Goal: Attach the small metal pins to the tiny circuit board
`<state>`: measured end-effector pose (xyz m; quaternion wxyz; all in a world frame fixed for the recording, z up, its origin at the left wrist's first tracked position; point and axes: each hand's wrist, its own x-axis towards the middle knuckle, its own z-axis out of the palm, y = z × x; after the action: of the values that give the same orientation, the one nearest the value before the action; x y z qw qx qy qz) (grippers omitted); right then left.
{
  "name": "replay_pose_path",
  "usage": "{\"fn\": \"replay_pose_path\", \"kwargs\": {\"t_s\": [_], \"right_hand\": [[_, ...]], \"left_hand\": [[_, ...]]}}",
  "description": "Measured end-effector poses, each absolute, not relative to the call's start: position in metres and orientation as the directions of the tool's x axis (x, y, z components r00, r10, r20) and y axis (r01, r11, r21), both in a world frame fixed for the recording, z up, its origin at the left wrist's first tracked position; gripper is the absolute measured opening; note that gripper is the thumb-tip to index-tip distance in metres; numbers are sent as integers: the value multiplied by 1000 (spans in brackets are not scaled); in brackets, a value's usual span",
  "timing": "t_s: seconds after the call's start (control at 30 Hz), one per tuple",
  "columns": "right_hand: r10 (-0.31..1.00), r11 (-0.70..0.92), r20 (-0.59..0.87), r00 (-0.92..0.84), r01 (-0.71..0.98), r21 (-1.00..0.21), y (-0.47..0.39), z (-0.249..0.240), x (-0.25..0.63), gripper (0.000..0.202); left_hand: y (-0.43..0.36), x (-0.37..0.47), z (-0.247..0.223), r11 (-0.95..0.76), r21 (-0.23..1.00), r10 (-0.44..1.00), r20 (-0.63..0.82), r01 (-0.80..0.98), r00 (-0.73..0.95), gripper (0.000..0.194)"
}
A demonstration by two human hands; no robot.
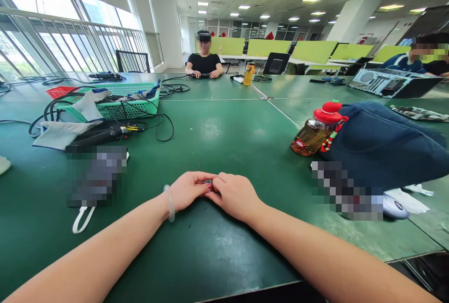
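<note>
My left hand point(185, 191), with a pale translucent bangle point(169, 204) on its wrist, meets my right hand point(239, 195) over the near middle of the green table point(210, 148). Between the fingertips of both hands shows a small dark object with silvery detail point(208, 182). Most of it is hidden by the fingers, so its kind cannot be made out. Both hands are closed, thumbs and fingers pinched together around it, low over the tabletop.
On the left are a phone-like device point(100, 174) with a white strap and a green basket point(140, 106) with gloves and cables. To the right stand a red-lidded bottle point(312, 130), a navy bag point(382, 144) and a mouse point(395, 205). Opposite sits a person point(204, 62).
</note>
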<state>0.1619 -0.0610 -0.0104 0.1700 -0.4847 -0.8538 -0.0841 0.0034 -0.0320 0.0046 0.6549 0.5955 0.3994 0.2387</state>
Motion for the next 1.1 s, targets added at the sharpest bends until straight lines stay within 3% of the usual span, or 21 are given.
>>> {"fn": "replay_pose_path", "kwargs": {"t_s": [0.1, 0.17, 0.23, 0.33, 0.4, 0.47, 0.93, 1.0, 1.1], "right_hand": [[829, 502, 332, -450, 861, -86, -57, -9, 166, 35], [867, 459, 303, -396, 871, -177, -53, -8, 171, 33], [904, 406, 272, -330, 863, -300, -48, -8, 178, 31], [938, 332, 255, -234, 821, -464, -41, -9, 190, 30], [953, 287, 246, -179, 796, -532, -36, -11, 195, 32], [963, 253, 230, -142, 775, -579, -34, -12, 199, 33], [967, 247, 197, -159, 770, -589, -37, -10, 199, 27], [965, 257, 197, -173, 772, -582, -37, -9, 199, 27], [960, 279, 199, -200, 762, -584, -37, -9, 198, 26]], "left_hand": [[-25, -6, 5, 83, 965, 848, -200, 250, 490, 37], [-15, -21, 8, -87, 908, 922, -83, 410, 377, 34], [-4, -41, 13, -222, 693, 967, 65, 686, 248, 29], [14, -73, 19, -118, 274, 987, 134, 954, 83, 29], [23, -90, 19, -31, 130, 994, 104, 991, 18, 30], [30, -100, 15, -4, 67, 994, 107, 998, -3, 31], [36, -109, 10, 63, 79, 984, 163, 995, -76, 24], [35, -108, 11, 62, 139, 975, 201, 988, -90, 28], [37, -105, 9, 85, 364, 978, 149, 927, -148, 34]]}}
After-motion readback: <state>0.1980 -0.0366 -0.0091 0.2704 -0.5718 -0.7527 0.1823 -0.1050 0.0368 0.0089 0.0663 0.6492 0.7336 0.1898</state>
